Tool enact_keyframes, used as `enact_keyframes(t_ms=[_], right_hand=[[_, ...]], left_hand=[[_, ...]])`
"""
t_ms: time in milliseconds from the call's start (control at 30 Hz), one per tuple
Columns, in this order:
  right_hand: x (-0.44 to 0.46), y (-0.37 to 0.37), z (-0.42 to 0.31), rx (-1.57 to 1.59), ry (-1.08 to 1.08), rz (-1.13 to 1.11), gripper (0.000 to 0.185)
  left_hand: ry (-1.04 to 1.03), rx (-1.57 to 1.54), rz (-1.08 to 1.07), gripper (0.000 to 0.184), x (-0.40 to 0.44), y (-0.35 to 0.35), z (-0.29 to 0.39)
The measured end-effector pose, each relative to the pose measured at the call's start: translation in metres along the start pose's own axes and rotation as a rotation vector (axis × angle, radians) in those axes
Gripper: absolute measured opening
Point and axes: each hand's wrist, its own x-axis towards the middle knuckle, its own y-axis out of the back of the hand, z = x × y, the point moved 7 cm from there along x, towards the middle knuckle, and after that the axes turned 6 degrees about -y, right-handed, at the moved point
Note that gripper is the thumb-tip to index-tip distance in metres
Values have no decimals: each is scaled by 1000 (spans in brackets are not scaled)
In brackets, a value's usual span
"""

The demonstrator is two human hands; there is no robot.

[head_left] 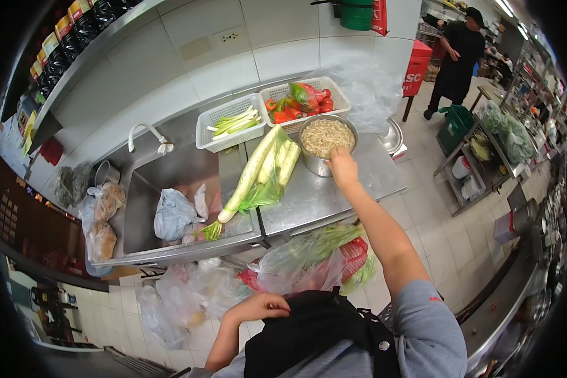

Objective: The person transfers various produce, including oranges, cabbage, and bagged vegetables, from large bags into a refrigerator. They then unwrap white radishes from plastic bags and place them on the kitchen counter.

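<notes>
My right hand [341, 166] reaches to the near rim of a round metal pot [317, 166], its fingers closed over the edge. The pot is filled with pale tan bits [326, 136], too small to name. Left of the pot, long pale green-white vegetables [258, 167] lie partly in a green plastic bag [264, 196] on the steel counter [321, 211]. My left hand [258, 307] is by the black apron [315, 324], holding nothing, its fingers loosely bent and apart from the thumb.
Behind stand a white basket [203, 135] of green stalks and another [340, 101] of red peppers. The sink [146, 183] at left holds a plastic bag [173, 214]. Bagged vegetables [309, 252] sit below the counter front. A person [463, 53] in black stands at far right.
</notes>
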Motion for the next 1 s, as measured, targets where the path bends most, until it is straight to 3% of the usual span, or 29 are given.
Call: enact_keyframes(t_ms=[100, 233, 300, 433, 500, 567, 633, 700, 767, 800, 867, 900, 1000], right_hand=[[5, -5, 14, 8, 75, -32, 27], [11, 9, 39, 46, 87, -55, 26], [16, 13, 52, 59, 99, -66, 25], [26, 24, 76, 99, 70, 0, 24], [30, 28, 88, 113, 62, -9, 22], [28, 30, 92, 132, 55, -18, 19], [16, 42, 81, 66, 102, 120, 19], [-3, 53, 46, 71, 56, 185, 22], [-26, 48, 16, 125, 12, 198, 27], [-38, 36, 3, 182, 29, 154, 29], [-64, 14, -34, 253, 78, 93, 24], [-74, 1, -48, 334, 45, 6, 21], [-95, -31, -81, 452, -22, -137, 16]], left_hand=[[120, -109, 9, 18, 9, -26, 5], [85, -15, 92, 18, 16, -37, 16], [202, -100, 53, 18, 20, -43, -1], [126, 73, 82, 18, 32, -22, 16], [64, 203, 177, 20, 37, 7, 18], [-107, 475, 445, 22, 41, 61, 17], [-69, 482, 640, 28, 45, 126, 4], [-176, 774, 938, 46, 43, 183, -3], [-69, 902, 1110, 59, 48, 231, -39], [-77, 900, 1104, 59, 51, 245, -49], [190, 972, 988, 70, 62, 269, -79], [246, 888, 913, 68, 66, 280, -90], [161, 756, 854, 61, 64, 296, -105]])
